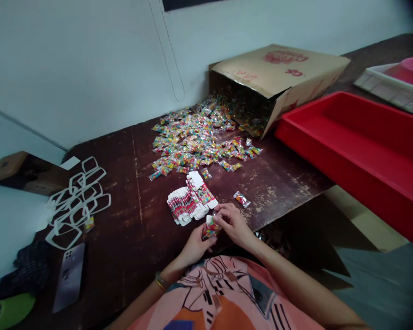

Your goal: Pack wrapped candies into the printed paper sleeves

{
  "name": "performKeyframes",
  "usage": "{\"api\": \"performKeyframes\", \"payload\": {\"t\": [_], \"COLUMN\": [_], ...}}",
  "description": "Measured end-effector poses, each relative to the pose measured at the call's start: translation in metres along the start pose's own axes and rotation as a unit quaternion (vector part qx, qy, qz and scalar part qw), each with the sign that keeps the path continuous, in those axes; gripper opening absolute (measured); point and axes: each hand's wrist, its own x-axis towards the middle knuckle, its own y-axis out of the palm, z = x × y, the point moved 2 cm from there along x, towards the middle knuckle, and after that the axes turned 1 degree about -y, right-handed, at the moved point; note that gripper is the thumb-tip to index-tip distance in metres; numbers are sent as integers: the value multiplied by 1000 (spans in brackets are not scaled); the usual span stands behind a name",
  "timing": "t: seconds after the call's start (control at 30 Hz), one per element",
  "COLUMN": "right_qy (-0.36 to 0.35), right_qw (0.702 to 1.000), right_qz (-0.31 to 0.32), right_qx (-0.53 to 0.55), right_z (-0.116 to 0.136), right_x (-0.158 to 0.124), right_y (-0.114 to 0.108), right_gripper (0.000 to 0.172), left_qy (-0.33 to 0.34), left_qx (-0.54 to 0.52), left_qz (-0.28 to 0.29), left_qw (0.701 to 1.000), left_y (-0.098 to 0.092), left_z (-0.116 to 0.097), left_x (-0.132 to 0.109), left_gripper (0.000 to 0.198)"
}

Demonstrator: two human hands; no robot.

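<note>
Presently clasping a small printed box (209, 231) in the left hand (194, 245), lower centre of the frame; touching its top with the right hand (237, 225), unclear whether pinching. Just beside flattened boxes (187, 202), below heaped candy packets (192, 140).

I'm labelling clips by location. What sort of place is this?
Probably a small packing room or workshop: a heap of small clear packets lies at the mouth of an open cardboard box, and flat printed cartons sit bunched together on the worn table.
</note>
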Motion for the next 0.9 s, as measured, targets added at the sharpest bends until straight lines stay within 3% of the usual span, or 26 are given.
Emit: {"api": "performKeyframes", "payload": {"t": [0.13, 0.3, 0.43, 0.57, 0.63, 0.7, 0.77, 0.83, 0.9], "right_qy": [-36, -100, -35, -25, 21, 118, 209, 251, 241], "right_qw": [992, 988, 998, 999, 994, 960, 890, 833, 834], "right_qz": [-44, 40, -20, 28, 17, 38, 118, 180, 199], "right_qx": [-115, -113, -45, 20, 105, 249, 389, 459, 454], "right_z": [-1, 4, 4, 5, 0, -10, -17, -18, -15], "right_x": [5, -3, -11, -12, -10, -9, -9, -9, -7], "right_y": [3, 7, 11, 14, 11, 11, 16, 19, 20], "right_gripper": [16, 22, 18, 21, 25, 31, 36, 41, 41], "left_qy": [-33, -39, -28, -39, -61, -79, -88, -88, -81], "left_qx": [-22, -43, -27, -78, -133, -166, -166, -138, -102], "left_qz": [7, 16, 8, -2, -5, -3, 2, 0, -10], "left_qw": [999, 998, 999, 996, 989, 983, 982, 987, 991], "left_y": [-2, -4, -5, -8, -10, -12, -13, -15, -16], "left_z": [0, -2, -4, -2, 0, 0, -2, -5, -8], "left_x": [-1, -1, 0, 1, 2, 2, 3, 4, 4], "left_gripper": [55, 55, 58, 66, 73, 69, 58, 46, 37]}}
